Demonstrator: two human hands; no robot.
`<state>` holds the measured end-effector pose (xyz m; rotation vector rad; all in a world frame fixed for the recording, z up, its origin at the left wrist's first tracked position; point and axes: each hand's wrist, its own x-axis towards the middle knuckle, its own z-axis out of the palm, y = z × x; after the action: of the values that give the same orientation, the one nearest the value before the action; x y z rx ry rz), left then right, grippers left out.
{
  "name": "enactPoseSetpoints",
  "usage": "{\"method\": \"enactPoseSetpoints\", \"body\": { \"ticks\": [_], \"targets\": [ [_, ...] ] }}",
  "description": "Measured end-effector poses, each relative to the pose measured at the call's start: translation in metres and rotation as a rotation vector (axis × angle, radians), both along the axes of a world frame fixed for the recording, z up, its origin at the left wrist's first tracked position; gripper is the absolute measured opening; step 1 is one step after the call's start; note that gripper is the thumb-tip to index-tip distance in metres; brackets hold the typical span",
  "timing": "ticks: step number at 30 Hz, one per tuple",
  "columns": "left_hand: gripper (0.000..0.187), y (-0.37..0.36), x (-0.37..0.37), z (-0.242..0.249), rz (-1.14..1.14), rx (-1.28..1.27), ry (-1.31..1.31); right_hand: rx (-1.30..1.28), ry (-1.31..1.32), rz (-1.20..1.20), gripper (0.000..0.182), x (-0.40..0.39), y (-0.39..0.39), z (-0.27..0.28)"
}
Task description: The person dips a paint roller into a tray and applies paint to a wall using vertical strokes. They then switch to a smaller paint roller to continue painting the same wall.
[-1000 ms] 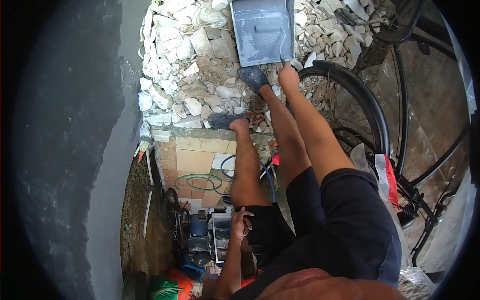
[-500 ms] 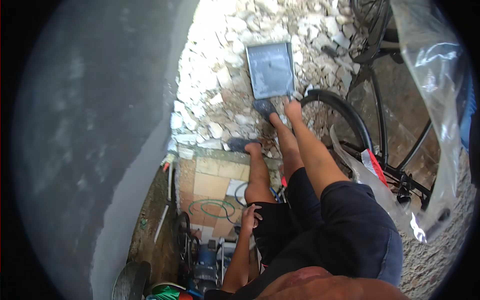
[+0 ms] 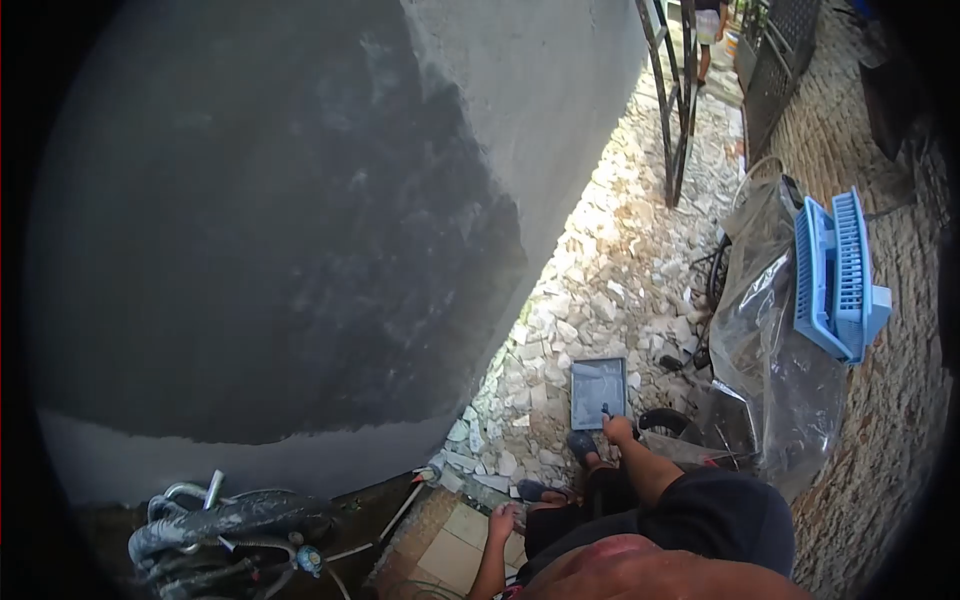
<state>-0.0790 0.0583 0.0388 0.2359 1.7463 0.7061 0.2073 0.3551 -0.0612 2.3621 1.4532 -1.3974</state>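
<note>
My right hand (image 3: pixel 619 429) is at the lower right edge of a shallow grey rectangular tray (image 3: pixel 590 396). Its fingers are closed round a dark-handled tool (image 3: pixel 606 409) that reaches over the tray. The tool's far end is too small to make out. The tray lies flat on broken white rubble, just beyond my right slipper (image 3: pixel 581 446). Beside my left knee is my left hand (image 3: pixel 502 522), fingers loosely apart, holding nothing.
A tall wall (image 3: pixel 300 250) with a dark grey patch stands at left. Hoses and pipes (image 3: pixel 215 540) lie at its foot. Blue plastic baskets (image 3: pixel 835 275) sit on plastic sheeting (image 3: pixel 775 350) at right. Metal bars (image 3: pixel 675 110) and another person (image 3: pixel 708 35) are farther off.
My view has tilted up and swung toward the wall, so the tray and both hands appear lower. The wall, blue baskets and distant person have come into view.
</note>
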Motion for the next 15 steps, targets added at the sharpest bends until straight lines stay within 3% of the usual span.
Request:
{"method": "enactPoseSetpoints", "body": {
  "ticks": [3,6,9,12,15],
  "targets": [
    [0.034,-0.016,-0.011,0.003,0.049,0.059,0.067,0.16,-0.049,0.141,0.058,0.0,0.027,0.046],
    [0.033,-0.038,-0.022,0.008,-0.056,0.111,0.12,0.298,-0.068,0.226,0.057,-0.003,0.053,0.044],
    [0.033,-0.071,-0.031,0.01,-0.087,0.132,0.162,0.265,0.051,0.167,0.058,-0.009,0.074,0.04],
    [0.033,-0.104,-0.03,0.014,0.035,0.008,0.192,0.463,0.028,0.169,0.06,-0.017,0.072,0.043],
    [0.034,-0.136,-0.03,0.006,0.181,-0.044,0.215,0.421,0.083,0.122,0.064,-0.023,0.062,0.051]
  ]
}}
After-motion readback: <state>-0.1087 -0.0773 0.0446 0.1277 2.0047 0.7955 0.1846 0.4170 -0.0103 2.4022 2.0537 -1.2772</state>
